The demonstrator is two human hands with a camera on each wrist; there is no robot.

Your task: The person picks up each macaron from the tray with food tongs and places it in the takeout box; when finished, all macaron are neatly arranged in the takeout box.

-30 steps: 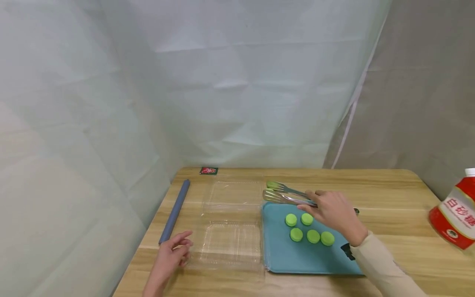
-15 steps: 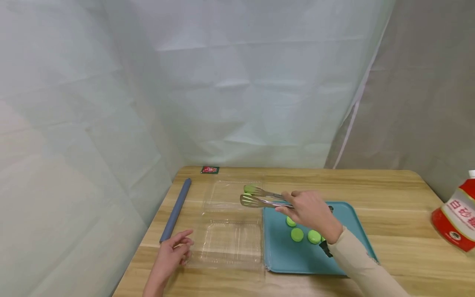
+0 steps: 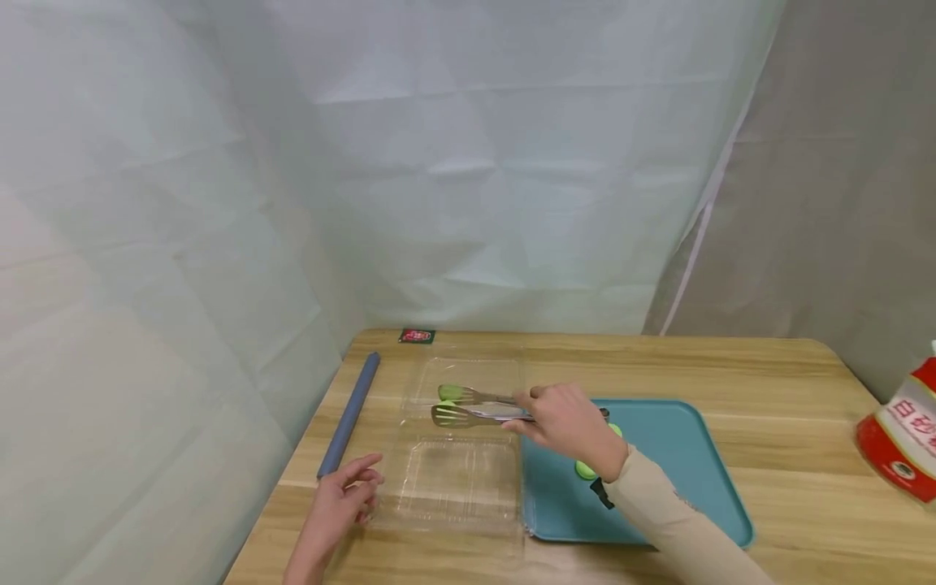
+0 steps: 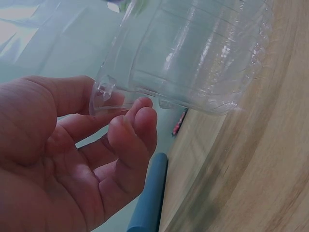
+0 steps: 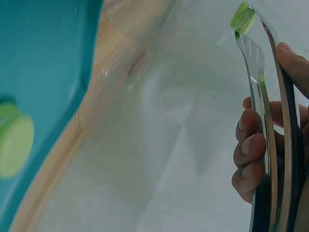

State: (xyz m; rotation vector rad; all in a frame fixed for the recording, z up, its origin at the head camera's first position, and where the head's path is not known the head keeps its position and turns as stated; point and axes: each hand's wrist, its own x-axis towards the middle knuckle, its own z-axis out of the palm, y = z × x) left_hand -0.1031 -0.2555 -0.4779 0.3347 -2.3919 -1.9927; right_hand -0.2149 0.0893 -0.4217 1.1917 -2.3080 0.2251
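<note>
My right hand (image 3: 566,426) grips metal tongs (image 3: 483,414). A green macaron (image 5: 243,19) is pinched between the slotted tips. In the head view these tips are over the hinge area of an open clear plastic clamshell container (image 3: 457,479). My left hand (image 3: 336,504) lies beside the container's near left corner, fingers loosely bent. Its fingertips (image 4: 145,118) come right at the clear rim in the left wrist view. Green macarons (image 3: 585,470) lie on a blue tray (image 3: 680,463); my right hand and sleeve partly hide them.
Left of the container lies a blue-grey rod (image 3: 351,414) on the wooden table (image 3: 790,422). A small red and dark packet (image 3: 418,335) sits near the back edge. At the far right stands a red and white bag (image 3: 907,431). Pale cloth (image 3: 475,203) hangs behind.
My right hand has moved left with the tongs and macaron, from above the tray's back left corner to over the container. The left hand stays in place.
</note>
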